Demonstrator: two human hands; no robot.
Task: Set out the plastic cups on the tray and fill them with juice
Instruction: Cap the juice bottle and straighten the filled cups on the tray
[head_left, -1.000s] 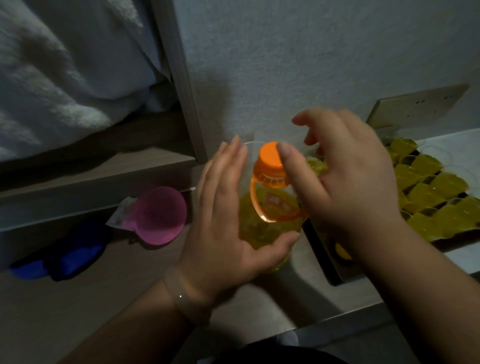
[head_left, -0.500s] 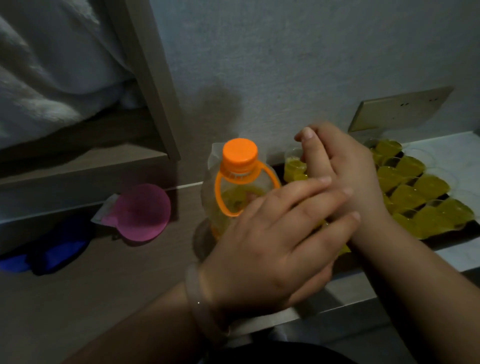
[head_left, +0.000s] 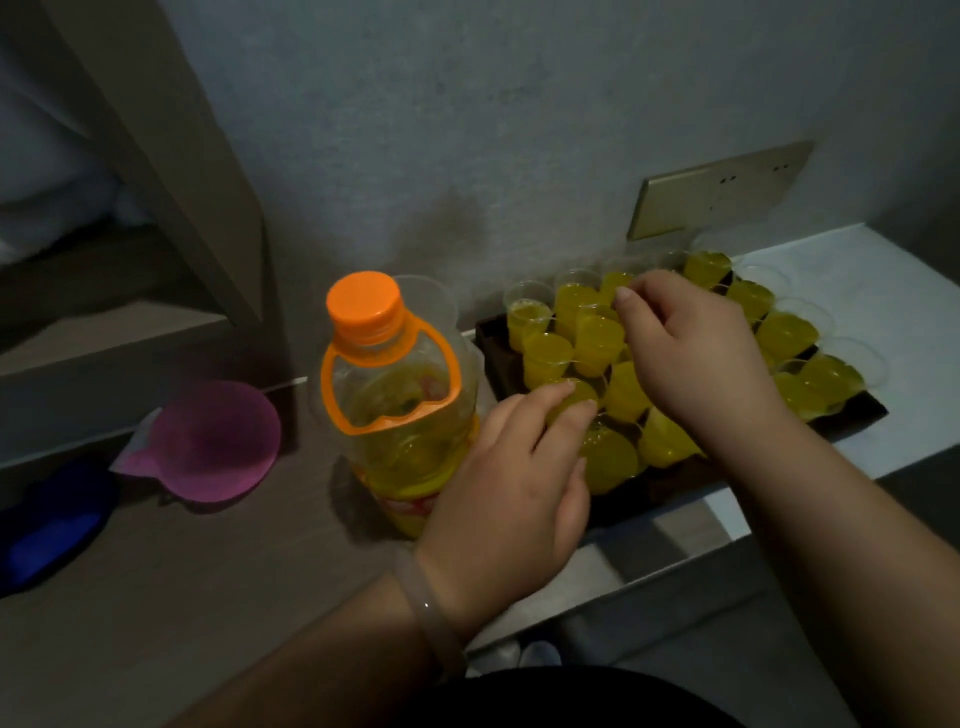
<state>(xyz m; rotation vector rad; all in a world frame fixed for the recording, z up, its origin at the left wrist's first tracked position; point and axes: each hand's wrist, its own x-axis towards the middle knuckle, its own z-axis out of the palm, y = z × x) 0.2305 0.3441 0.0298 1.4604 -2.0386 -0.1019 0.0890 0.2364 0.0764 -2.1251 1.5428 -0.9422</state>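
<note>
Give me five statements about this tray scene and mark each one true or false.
1. The orange cap is on the juice bottle. True.
2. The juice bottle lies on its side. False: it stands upright, just left of the tray.
3. Most cups on the tray hold yellow juice. True.
4. The pink dish sits on the tray. False: it rests off the tray, left of the juice bottle.
5. The left hand and the right hand are both over the cups. True.
</note>
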